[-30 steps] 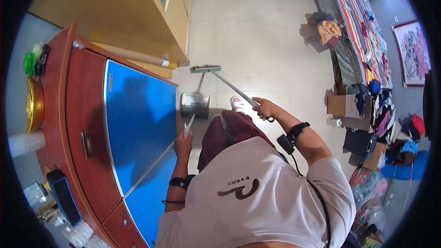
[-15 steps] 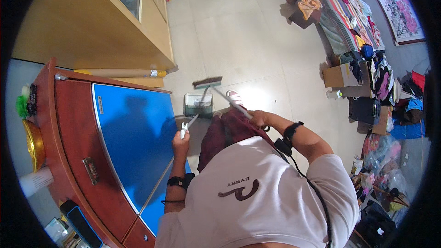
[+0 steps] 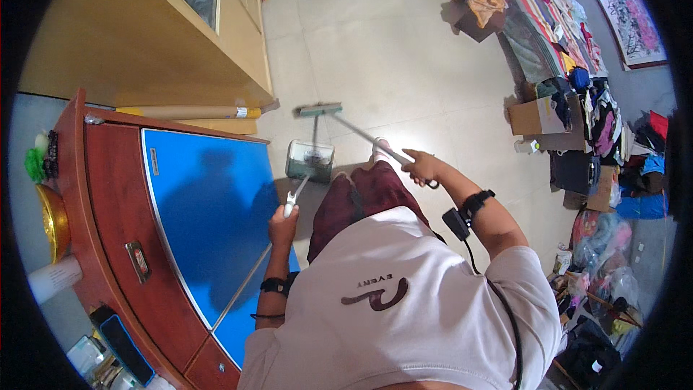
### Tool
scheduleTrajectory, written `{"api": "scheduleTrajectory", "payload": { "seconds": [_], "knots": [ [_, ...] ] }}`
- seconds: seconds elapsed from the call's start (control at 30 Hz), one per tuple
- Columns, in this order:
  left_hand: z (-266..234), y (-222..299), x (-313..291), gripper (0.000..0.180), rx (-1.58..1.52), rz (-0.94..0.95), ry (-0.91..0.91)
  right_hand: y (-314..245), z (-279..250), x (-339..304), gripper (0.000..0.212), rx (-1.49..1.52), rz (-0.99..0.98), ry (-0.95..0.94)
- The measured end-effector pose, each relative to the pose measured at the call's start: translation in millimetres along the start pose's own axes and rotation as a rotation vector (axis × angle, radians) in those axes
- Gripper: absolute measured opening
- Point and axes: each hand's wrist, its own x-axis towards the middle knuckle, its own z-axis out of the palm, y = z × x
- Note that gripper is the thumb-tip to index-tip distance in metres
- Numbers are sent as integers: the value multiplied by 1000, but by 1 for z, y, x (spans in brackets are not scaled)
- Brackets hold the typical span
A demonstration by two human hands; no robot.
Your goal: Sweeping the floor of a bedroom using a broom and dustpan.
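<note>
My left hand [image 3: 281, 225] is closed around the top of a long-handled dustpan's white handle. Below it, the white and green dustpan [image 3: 303, 169] rests on the floor in front of my feet, close to the blue-fronted cabinet. In my right hand [image 3: 426, 167] is the grey stick of a broom [image 3: 372, 144], gripped near its end with the index finger stretched out. That stick slants away to the left, down to the wide, flat broom head [image 3: 319, 110], which sits on the far side of the dustpan, apart from it.
Left of me stands a red-brown cabinet [image 3: 115, 195] with blue doors; a tall tan cupboard [image 3: 144, 50] rises beyond it. Cardboard boxes [image 3: 528, 121] and heaped clothes line the right side. Farther off, a dark box [image 3: 482, 18] holds orange cloth. Pale tiles [image 3: 361, 36] cover the floor.
The broom head has shifted farther from me and slightly left, away from the dustpan. My right hand has moved right and a little forward. The dustpan has tilted slightly.
</note>
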Motion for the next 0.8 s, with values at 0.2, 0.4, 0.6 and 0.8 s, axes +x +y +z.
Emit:
{"api": "scheduleTrajectory", "payload": {
  "seconds": [0.2,0.4,0.6,0.8],
  "knots": [
    [3,32,9,34,-4,30,-94,-6,-12,71,43,12,-72,152],
    [1,38,25,34,47,127,-82,33,4,53,43,-135,-4,3],
    [0,56,34,34,78,164,-120,41,10,-27,56,-98,98,-201],
    [-6,85,40,34,154,293,-181,63,-2,-67,64,483,140,-166]
  ]
}}
